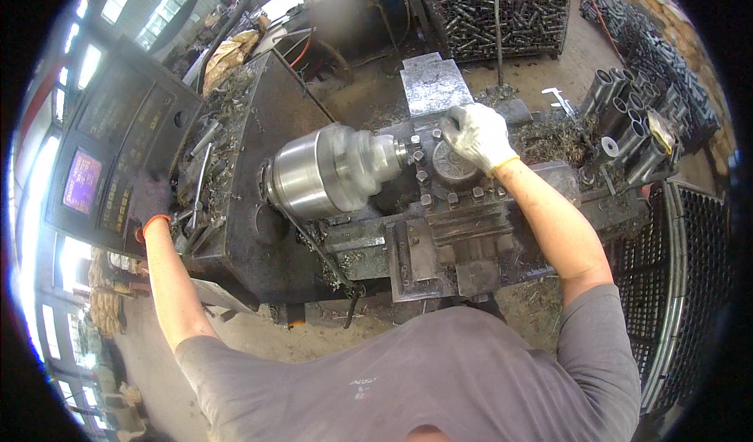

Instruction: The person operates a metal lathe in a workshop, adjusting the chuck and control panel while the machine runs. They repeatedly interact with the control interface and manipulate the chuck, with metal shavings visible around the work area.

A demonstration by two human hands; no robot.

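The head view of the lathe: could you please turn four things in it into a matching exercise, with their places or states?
1. Right hand
2. Left hand
3. Caliper
4. Display screen

A. Lit purple
B. At the control panel
C. Left of the clustered metal tubes
D. White-gloved, at the tool post

Pairs: 1-D; 2-B; 3-C; 4-A

A dark, grimy control panel [119,148] stands slanted at the scene's left, its small screen [81,181] lit violet. Right of the middle sits a dark metal tool post [453,169], its round top edged by upright, square-headed bolts [452,199].
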